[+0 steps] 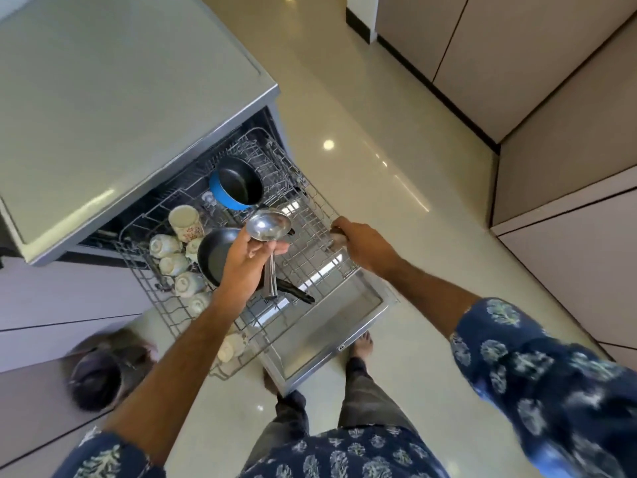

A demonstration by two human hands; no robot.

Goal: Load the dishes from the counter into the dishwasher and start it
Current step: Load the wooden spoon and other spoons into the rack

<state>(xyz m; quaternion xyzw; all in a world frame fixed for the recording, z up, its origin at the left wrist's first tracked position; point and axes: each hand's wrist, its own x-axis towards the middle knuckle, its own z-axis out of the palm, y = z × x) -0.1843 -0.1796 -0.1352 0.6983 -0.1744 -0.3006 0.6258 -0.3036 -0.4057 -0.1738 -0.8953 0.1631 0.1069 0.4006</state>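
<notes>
My left hand [246, 262] grips a steel ladle [269, 226] by its handle, bowl up, over the pulled-out wire rack [310, 243] of the open dishwasher. My right hand [360, 243] grips the rack's right front edge. In the rack lie a blue saucepan [234, 186] on its side, a black frying pan [215, 255] with its handle toward me, a patterned mug [186, 224] and several pale cups [172, 263] along the left side. The dishwasher door [331, 336] hangs open below the rack.
A grey countertop [120, 98] covers the dishwasher at upper left. Pale cabinets [568, 132] line the right side across a glossy floor [396, 150]. A blurred dark round object [98, 374] sits low at left. My feet stand beside the door's front edge.
</notes>
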